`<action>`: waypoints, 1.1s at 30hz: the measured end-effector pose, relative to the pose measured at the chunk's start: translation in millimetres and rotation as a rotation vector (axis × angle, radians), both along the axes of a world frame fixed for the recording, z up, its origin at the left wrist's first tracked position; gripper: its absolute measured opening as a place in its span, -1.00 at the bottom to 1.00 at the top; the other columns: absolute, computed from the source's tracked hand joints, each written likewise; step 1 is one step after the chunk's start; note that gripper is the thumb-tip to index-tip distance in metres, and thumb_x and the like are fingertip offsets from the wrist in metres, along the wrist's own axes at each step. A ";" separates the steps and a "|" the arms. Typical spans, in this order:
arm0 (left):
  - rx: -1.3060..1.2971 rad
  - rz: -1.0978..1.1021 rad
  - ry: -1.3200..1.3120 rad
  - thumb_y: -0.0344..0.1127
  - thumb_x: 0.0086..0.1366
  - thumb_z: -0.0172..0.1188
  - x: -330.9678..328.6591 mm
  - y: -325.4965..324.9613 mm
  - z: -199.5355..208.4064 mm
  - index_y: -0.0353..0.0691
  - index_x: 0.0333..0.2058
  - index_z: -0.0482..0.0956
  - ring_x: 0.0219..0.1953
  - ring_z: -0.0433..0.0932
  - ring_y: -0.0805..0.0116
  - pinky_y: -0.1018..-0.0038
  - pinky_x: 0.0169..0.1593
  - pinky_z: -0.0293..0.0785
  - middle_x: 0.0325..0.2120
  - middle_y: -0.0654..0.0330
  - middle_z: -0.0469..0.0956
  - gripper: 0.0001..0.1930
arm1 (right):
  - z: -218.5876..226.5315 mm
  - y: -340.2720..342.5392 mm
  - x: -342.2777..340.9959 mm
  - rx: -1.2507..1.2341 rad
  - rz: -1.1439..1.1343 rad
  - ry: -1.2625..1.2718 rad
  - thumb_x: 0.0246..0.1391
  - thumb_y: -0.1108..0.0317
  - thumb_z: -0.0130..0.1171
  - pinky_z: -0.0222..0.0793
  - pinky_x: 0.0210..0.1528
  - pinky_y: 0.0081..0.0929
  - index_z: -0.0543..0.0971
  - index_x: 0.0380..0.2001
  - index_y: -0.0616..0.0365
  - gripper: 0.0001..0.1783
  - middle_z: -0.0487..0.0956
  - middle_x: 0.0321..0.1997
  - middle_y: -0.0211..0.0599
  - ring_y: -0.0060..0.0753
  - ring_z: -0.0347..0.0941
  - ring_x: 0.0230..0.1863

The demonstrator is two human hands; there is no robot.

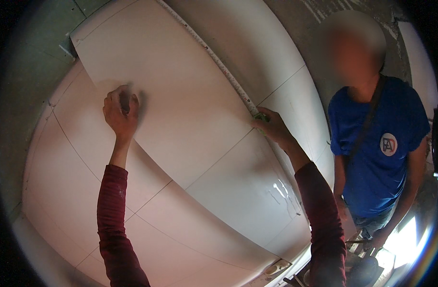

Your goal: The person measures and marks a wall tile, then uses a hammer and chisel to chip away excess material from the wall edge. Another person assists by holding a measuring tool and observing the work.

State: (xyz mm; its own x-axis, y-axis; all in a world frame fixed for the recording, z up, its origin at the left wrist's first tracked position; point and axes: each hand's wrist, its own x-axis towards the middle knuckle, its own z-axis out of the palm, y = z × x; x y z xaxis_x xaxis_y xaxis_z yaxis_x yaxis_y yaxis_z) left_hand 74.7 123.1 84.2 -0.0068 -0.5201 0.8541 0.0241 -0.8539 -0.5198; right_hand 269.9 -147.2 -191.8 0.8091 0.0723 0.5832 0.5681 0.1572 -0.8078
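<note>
At the far left, the low board (68, 191) sticks out from under the top board (171, 91). The left hand (119, 112) is by the top board's left edge, with its fingers curled. There is a dark patch inside the fingers, and I cannot tell if it is a thing or just shade, or if the hand touches the board. A thin line (219, 160) runs across the top board, from its right edge to its left edge.

The tape (207, 47) is pulled out along the top board's right edge, and its far end is out of view. It looks like the step now is to measure along that edge. The right hand (276, 128) grips the green case (261, 117) at the near end of the tape, on that edge. I think the next move needs the case held firm and the tape kept straight. Farther right, a person in a blue shirt (381, 167) stands beside the boards.
</note>
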 end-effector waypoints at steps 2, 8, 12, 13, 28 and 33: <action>0.021 0.003 -0.018 -0.22 0.15 0.19 1.5 3.1 1.5 -0.10 -0.10 0.54 -0.16 0.45 0.21 0.29 -0.08 0.30 -0.22 0.22 0.51 -0.68 | 1.2 -2.5 2.2 0.013 0.083 -0.006 -0.12 0.05 0.35 0.38 0.05 -0.37 0.48 0.09 0.24 -0.28 0.58 -0.08 -0.02 -0.21 0.51 -0.03; -0.002 0.024 -0.009 -0.20 0.16 0.19 -2.2 -0.6 0.4 -0.10 -0.08 0.53 -0.13 0.45 0.21 0.28 -0.07 0.29 -0.20 0.22 0.51 -0.67 | 6.3 -7.8 -10.2 -0.021 0.015 -0.013 -0.12 0.04 0.34 0.37 0.06 -0.38 0.47 0.07 0.30 -0.27 0.59 -0.09 -0.01 -0.21 0.51 -0.04; -0.003 0.017 0.003 -0.20 0.17 0.19 -3.9 2.0 1.7 -0.11 -0.08 0.53 -0.12 0.45 0.20 0.27 -0.06 0.29 -0.19 0.22 0.51 -0.67 | 14.6 -12.2 -19.5 -0.039 0.085 0.013 -0.13 0.05 0.33 0.38 0.05 -0.38 0.47 0.08 0.33 -0.25 0.59 -0.09 0.00 -0.21 0.52 -0.05; 0.001 0.015 -0.004 -0.19 0.17 0.19 -2.8 1.7 2.2 -0.11 -0.09 0.53 -0.12 0.45 0.20 0.27 -0.06 0.29 -0.19 0.21 0.51 -0.67 | 10.7 -10.0 -14.3 -0.028 0.059 0.006 -0.14 0.06 0.33 0.38 0.04 -0.38 0.47 0.08 0.33 -0.25 0.59 -0.10 -0.01 -0.21 0.52 -0.06; 0.011 0.070 -0.016 -0.21 0.10 0.22 3.5 -4.6 2.6 -0.05 -0.12 0.54 -0.16 0.46 0.21 0.28 -0.08 0.30 -0.22 0.25 0.51 -0.67 | -7.5 35.9 -8.6 0.066 -0.242 -0.066 -0.14 0.19 0.32 0.42 -0.10 -0.36 0.47 0.04 0.25 -0.36 0.60 -0.24 -0.26 -0.36 0.53 -0.21; 0.007 0.135 -0.054 -0.20 0.09 0.22 2.9 -14.2 1.0 -0.03 -0.11 0.52 -0.17 0.45 0.24 0.29 -0.11 0.30 -0.24 0.25 0.51 -0.66 | -5.2 40.0 -13.6 0.022 -0.426 -0.132 -0.15 0.13 0.29 0.42 -0.07 -0.19 0.43 0.11 0.12 -0.31 0.57 -0.21 -0.10 -0.10 0.53 -0.19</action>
State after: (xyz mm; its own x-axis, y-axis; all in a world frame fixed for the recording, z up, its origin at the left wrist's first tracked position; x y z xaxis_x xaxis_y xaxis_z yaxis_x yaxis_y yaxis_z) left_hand 77.6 108.9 85.2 0.0173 -0.5254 0.8507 0.1664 -0.8374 -0.5206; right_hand 256.2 -107.2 -197.0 0.6829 -0.2648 0.6809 0.6837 -0.0967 -0.7233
